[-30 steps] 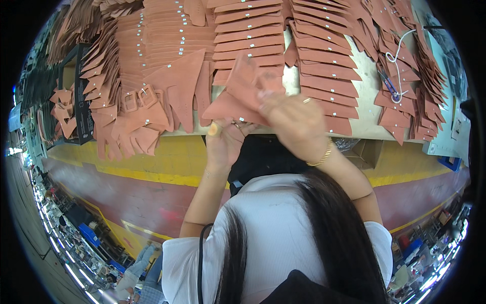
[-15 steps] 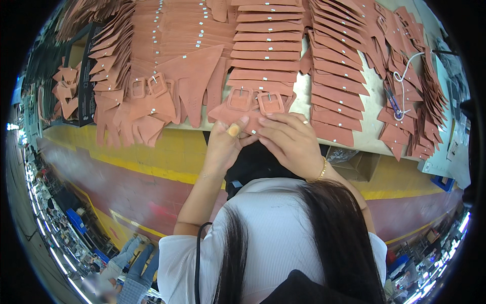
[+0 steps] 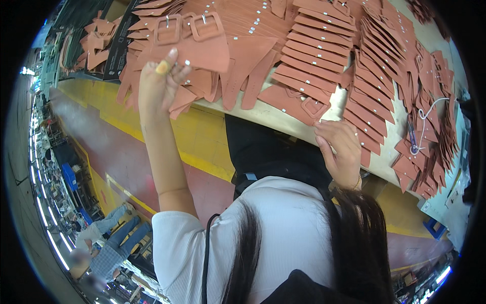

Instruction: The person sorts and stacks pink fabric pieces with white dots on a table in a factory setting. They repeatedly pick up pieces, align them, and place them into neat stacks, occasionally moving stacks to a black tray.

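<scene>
Head view shows a worktable (image 3: 283, 117) covered with many brown leather strap pieces, laid in overlapping rows so that each metal stud stays visible. The left hand (image 3: 159, 83) is raised at the near left part of the table, and its fingers (image 3: 174, 73) are closed on a wide leather piece with two square buckles (image 3: 195, 43); the thumb is under the piece and the other fingers press on top, so the piece is lifted a little above the stack (image 3: 152, 91) below. The right hand (image 3: 340, 149) rests at the near table edge, fingers loosely curled and half open. It touches, I think, the corner of another single-buckle piece (image 3: 298, 104) that lies flat there, but a firm grip is not seen. Farther right, a small tool with a white cord (image 3: 420, 126) lies among the strap rows (image 3: 314, 50), well apart from both hands.
</scene>
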`<state>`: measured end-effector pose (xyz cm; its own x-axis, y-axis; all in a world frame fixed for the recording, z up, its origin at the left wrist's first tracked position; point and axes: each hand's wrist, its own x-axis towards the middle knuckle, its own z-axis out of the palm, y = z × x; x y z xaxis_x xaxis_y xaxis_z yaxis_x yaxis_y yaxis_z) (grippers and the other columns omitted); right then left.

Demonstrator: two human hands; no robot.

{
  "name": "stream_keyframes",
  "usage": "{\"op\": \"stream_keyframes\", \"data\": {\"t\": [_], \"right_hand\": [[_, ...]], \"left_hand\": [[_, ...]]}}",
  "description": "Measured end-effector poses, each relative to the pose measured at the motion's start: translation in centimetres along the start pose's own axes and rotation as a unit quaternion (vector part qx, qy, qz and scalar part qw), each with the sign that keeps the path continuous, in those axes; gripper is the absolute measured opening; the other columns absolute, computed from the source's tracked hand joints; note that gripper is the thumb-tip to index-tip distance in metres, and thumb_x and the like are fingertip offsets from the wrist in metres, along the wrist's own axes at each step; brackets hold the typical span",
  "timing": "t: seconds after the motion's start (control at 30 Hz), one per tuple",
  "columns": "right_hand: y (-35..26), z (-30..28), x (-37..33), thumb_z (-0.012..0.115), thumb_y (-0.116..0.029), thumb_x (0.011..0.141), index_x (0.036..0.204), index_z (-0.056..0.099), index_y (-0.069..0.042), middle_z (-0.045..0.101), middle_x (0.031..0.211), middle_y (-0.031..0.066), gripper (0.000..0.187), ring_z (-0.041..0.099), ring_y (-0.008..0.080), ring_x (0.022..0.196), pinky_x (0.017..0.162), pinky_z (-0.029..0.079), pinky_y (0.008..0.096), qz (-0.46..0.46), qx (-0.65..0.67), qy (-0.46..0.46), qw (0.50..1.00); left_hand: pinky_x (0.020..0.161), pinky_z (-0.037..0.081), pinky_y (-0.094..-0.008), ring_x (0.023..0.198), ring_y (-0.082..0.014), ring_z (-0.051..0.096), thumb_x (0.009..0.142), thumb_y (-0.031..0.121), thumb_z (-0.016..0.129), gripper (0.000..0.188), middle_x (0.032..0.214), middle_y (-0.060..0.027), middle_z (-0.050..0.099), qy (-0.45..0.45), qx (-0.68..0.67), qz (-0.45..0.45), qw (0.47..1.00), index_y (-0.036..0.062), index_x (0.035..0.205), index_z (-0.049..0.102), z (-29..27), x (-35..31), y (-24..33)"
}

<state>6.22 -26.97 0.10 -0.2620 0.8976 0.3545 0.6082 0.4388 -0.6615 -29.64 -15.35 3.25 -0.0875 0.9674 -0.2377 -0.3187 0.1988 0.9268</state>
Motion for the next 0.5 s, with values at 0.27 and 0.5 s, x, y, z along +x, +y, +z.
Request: {"op": "stream_keyframes", "data": {"t": [0.27,0.5], "right_hand": [[-0.5,0.9,-0.7,0.072,-0.004,0.074,0.085,0.065,-0.002,0.069,0.091,0.0063,0.013,0.065,0.0223,0.089,0.079,0.045,0.0352,0.005,0.025,-0.026,0.999],[-0.1,0.9,-0.7,0.072,-0.005,0.075,0.085,0.065,-0.003,0.069,0.090,0.0055,0.012,0.064,0.0221,0.087,0.078,0.045,0.0342,-0.012,0.016,-0.040,0.999]], "left_hand": [[0.071,0.060,-0.0297,0.075,-0.0201,0.067,0.092,0.007,0.060,0.011,0.087,-0.0117,0.065,0.012,-0.025,-0.039,0.999,-0.0034,0.091,0.058,-3.9,4.3,-2.7],[0.060,0.058,-0.0261,0.063,-0.0161,0.065,0.089,0.024,0.066,0.025,0.077,-0.0079,0.064,0.125,0.263,-0.129,0.948,0.0000,0.091,0.057,-4.7,4.1,-3.3]]}}
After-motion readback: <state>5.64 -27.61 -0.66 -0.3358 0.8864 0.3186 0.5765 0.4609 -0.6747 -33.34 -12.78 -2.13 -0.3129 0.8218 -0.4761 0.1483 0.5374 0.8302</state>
